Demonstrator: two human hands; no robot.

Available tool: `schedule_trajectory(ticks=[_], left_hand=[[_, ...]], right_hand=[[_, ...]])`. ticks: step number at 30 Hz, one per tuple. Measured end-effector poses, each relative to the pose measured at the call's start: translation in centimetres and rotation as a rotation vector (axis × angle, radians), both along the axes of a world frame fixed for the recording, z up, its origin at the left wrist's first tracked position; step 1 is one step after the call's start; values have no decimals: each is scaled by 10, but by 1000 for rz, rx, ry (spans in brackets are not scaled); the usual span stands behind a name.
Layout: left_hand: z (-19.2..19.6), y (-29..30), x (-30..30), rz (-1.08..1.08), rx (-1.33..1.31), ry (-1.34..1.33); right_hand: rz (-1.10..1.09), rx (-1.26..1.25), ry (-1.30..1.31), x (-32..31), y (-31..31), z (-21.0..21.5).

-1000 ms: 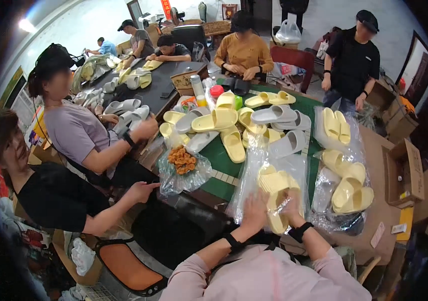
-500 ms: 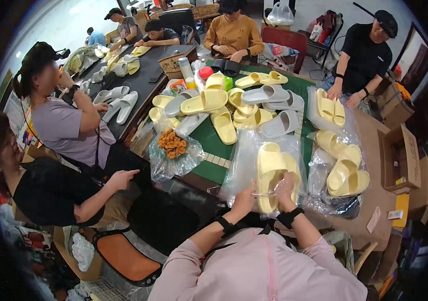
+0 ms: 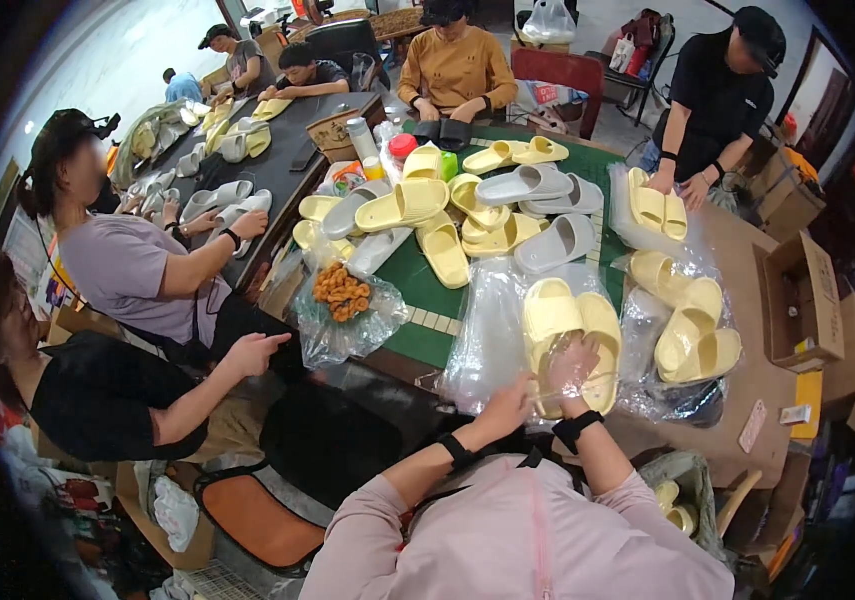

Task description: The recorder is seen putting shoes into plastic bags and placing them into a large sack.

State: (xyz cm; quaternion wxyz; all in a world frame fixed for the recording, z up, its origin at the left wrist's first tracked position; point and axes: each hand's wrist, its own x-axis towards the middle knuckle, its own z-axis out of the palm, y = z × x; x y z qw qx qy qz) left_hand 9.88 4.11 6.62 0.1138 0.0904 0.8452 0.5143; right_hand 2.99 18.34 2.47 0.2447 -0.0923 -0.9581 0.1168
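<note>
Yellow slippers (image 3: 572,330) look soft, light and bendy in their slippery clear bag (image 3: 492,340), both hands pinching its near edge.

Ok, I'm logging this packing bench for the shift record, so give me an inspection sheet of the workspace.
Surface: green mat on a brown table.
Job's things: pair of yellow slippers going into a clear plastic bag.
Clutter: loose yellow and grey slippers, bagged pairs, bag of fried snacks, bottles.
Hands: left hand grips the bag's edge; right hand rests on the slippers through the bag.
Cables: nothing seen.
Surroundings: other people seated and standing around the table, open cardboard box, orange chair seat.
</note>
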Motion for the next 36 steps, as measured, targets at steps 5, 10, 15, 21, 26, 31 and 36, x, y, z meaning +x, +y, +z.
schedule_trajectory(ticks=[5,10,15,21,26,31,36], left_hand=[[2,6,-8,-67,120,160],[-63,-5,-24,339,329,-43],[-80,-16,-28,274,464,-202],[-67,-25,-28,287,659,-428],[-56,-25,-11,-101,516,-563],[-56,-34,-11,-164,501,-558],[4,-46,-36,117,833,-443]], right_hand=[[53,-286,-91,-9,10,2],[402,-147,129,-1,6,32],[201,-210,81,-11,-19,44],[103,-473,-134,-13,-22,41],[114,-375,-137,-16,-12,46],[661,-350,-141,-21,17,51],[743,-534,-61,27,23,135]])
